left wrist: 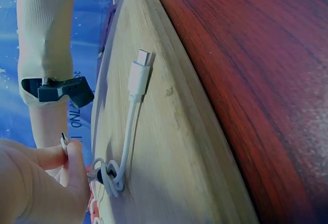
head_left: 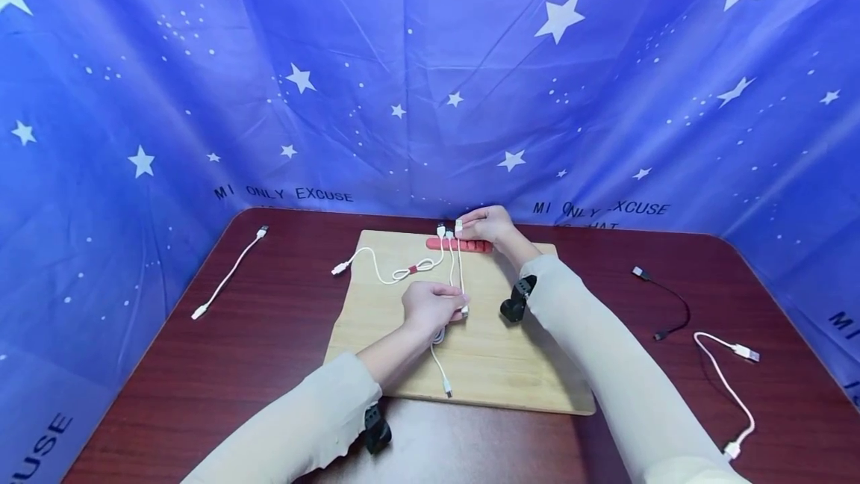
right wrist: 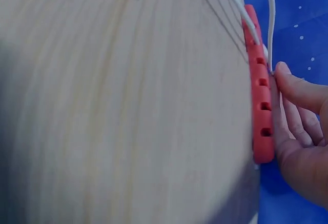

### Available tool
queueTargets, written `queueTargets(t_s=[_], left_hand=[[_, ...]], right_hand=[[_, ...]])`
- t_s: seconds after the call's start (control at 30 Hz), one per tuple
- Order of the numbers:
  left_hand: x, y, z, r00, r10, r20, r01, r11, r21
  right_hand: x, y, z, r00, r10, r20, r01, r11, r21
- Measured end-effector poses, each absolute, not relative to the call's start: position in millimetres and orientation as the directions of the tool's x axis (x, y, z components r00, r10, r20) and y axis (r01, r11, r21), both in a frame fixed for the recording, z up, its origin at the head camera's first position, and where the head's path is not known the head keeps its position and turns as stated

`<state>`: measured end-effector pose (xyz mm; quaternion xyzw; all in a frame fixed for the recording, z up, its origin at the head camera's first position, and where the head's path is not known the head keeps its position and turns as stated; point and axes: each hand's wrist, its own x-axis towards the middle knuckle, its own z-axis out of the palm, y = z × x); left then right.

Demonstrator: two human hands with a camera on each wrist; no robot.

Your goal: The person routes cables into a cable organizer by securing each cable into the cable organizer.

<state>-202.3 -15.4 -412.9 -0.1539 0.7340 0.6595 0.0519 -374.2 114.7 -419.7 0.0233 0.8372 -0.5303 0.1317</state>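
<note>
Your right hand (head_left: 485, 225) sits at the far edge of the pale wooden board (head_left: 510, 364), fingers curled against the red rubber cable-holder strip (head_left: 459, 244) and pinching the plug end of a thin white charging cable (head_left: 460, 269) just above it. In the right wrist view the fingertips (right wrist: 282, 72) press on the strip's far side beside its row of small square slots, and the cable runs down past them. Your left hand (head_left: 433, 305) is closed around the same cable lower on the board, with a bundled loop and a loose plug (left wrist: 140, 74) trailing toward you.

The main risk is the strip shifting. Nothing shows it fixed to the board, so a pull from your left hand could drag it sideways or lift it off. Keep the right fingers braced on it.

Two other white cables (head_left: 443, 245) already sit in neighbouring slots, close to the one you hold. A sideways tug could pop one of them out, or your cable could slide into an occupied slot.

The slack is another hazard: the loop under your left hand could snag as the cable tightens, jerking the plug from your right-hand pinch.

I cannot tell whether the cable is seated in its slot or only lying against it, so check before easing either hold.
</note>
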Motion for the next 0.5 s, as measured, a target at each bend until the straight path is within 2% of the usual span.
queueTargets(t_s=[0.3, 0.5], left_hand=[[-204.2, -12.7, -412.9, -0.952, -0.165, -0.256, -0.283, 0.173, 0.943], [-203.3, -17.2, -416.8, -0.975, -0.161, -0.152, -0.201, 0.354, 0.913]], right_hand=[[-377.8, 116.0, -425.5, -0.963, -0.106, -0.247, 0.169, 0.475, -0.863], [-375.9, 112.0, -426.2, -0.969, -0.057, -0.241, 0.181, 0.5, -0.847]])
